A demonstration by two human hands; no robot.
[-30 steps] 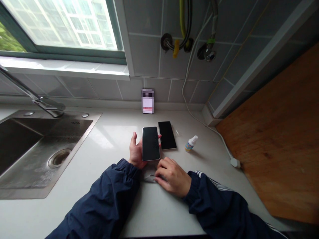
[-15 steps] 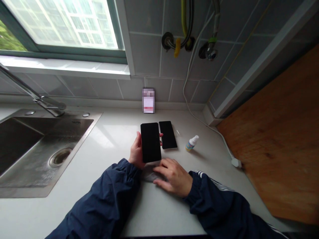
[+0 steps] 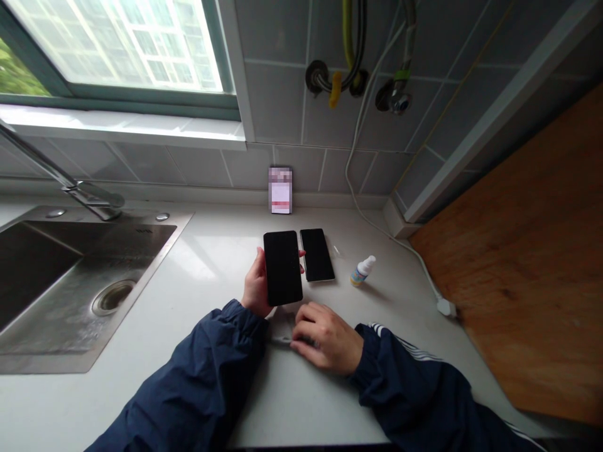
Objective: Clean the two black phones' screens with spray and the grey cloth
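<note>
My left hand grips a black smartphone by its sides, with the dark screen facing up toward me. Just below the phone, a thin greyish cloth lies on the counter. My right hand has its fingers curled, thumb and fingertips pinching the cloth's right edge. A second dark phone rests flat on the counter, right behind the held one. Farther right stands a small spray bottle with a white top and a colourful label.
A lit phone with a blurred screen leans against the tiled wall. On the left is a steel sink with a faucet. A white cable with a plug runs down the right, near a wooden panel.
My right fingers have drawn together on the cloth's edge from a looser, spread pose. The held phone has shifted slightly left.
</note>
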